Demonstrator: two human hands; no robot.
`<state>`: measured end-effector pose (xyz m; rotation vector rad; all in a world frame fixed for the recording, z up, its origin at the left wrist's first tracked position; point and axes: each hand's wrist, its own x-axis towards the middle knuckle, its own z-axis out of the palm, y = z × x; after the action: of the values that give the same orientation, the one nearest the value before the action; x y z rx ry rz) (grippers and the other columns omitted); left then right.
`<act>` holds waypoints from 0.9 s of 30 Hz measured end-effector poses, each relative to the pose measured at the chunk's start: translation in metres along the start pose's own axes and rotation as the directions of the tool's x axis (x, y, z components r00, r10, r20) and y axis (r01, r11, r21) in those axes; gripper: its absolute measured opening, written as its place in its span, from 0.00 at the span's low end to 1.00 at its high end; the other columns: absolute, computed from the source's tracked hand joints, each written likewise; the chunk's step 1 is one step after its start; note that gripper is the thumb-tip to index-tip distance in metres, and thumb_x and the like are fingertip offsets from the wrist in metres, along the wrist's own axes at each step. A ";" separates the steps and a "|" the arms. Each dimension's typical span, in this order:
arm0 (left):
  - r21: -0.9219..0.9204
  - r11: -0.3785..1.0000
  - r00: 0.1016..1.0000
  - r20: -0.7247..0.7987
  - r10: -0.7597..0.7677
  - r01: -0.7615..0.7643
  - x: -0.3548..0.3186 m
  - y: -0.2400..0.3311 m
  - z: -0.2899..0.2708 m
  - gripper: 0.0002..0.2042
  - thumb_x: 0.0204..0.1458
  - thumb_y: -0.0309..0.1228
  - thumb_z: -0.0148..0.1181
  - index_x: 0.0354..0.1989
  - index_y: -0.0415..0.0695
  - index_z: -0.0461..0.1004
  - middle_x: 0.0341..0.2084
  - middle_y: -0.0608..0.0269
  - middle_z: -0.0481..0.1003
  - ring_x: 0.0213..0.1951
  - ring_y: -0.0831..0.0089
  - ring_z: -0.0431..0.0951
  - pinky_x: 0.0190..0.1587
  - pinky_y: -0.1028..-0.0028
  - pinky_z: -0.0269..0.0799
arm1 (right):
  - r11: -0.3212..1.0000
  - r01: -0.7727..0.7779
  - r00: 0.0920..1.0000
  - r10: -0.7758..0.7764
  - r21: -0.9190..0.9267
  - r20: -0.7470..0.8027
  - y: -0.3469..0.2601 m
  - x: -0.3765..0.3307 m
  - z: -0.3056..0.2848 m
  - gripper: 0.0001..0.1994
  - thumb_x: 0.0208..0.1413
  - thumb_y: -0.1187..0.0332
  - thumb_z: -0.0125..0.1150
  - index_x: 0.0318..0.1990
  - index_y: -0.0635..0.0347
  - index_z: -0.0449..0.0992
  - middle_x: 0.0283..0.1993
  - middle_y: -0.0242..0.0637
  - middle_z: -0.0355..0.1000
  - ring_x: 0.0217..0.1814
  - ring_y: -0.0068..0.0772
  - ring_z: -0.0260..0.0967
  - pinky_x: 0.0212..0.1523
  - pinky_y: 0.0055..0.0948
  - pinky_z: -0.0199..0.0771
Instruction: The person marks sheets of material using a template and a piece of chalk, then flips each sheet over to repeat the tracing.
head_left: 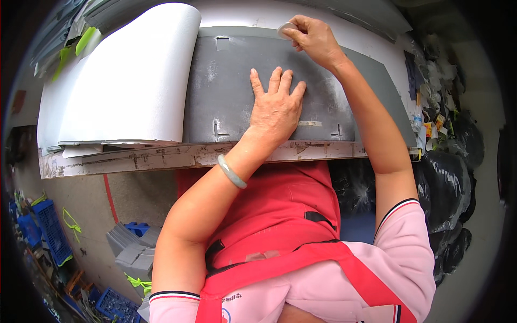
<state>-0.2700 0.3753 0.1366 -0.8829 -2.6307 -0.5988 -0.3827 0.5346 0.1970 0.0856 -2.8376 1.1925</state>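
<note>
head view: right hand (318, 43) pinches a pale disc (284, 30) far across the crosswise dark panel (226, 81), beyond the left hand (276, 110) with spread fingers.

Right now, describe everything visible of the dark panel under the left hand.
The dark grey panel lies flat over a lighter grey sheet, looking matte and stiff. Whitish scuffs mark it; cut-outs sit near three corners, and a pale strip near its front edge. The left hand rests on it, fingers spread.
</note>
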 end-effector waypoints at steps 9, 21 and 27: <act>-0.026 0.999 1.000 -0.004 0.028 -0.028 0.002 0.000 0.002 0.21 0.56 0.36 0.58 0.58 0.43 0.73 0.57 0.48 0.66 0.65 0.50 0.62 0.63 0.26 0.49 | 0.883 0.401 0.915 -0.401 -0.243 0.051 -0.058 0.038 0.092 0.10 0.60 0.64 0.61 0.39 0.60 0.82 0.37 0.47 0.79 0.40 0.50 0.77 0.42 0.41 0.76; -0.059 0.998 0.999 -0.045 0.020 -0.023 -0.001 -0.003 0.008 0.18 0.54 0.35 0.58 0.52 0.42 0.76 0.56 0.48 0.65 0.64 0.51 0.61 0.63 0.24 0.46 | 0.997 -0.024 0.994 0.016 0.076 0.108 -0.071 0.037 0.087 0.12 0.60 0.68 0.61 0.48 0.64 0.75 0.29 0.40 0.77 0.27 0.29 0.75 0.30 0.28 0.79; -0.025 0.999 0.999 0.029 0.037 -0.037 0.001 -0.001 0.001 0.20 0.52 0.34 0.58 0.52 0.39 0.76 0.56 0.45 0.65 0.64 0.51 0.61 0.63 0.24 0.47 | 0.989 -0.120 0.983 0.106 0.089 0.147 -0.075 0.040 0.094 0.13 0.58 0.68 0.59 0.46 0.68 0.72 0.28 0.39 0.77 0.26 0.25 0.75 0.26 0.25 0.79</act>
<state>-0.2712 0.3752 0.1356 -0.9525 -2.6321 -0.6149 -0.4202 0.4138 0.1878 0.0146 -2.9400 1.4030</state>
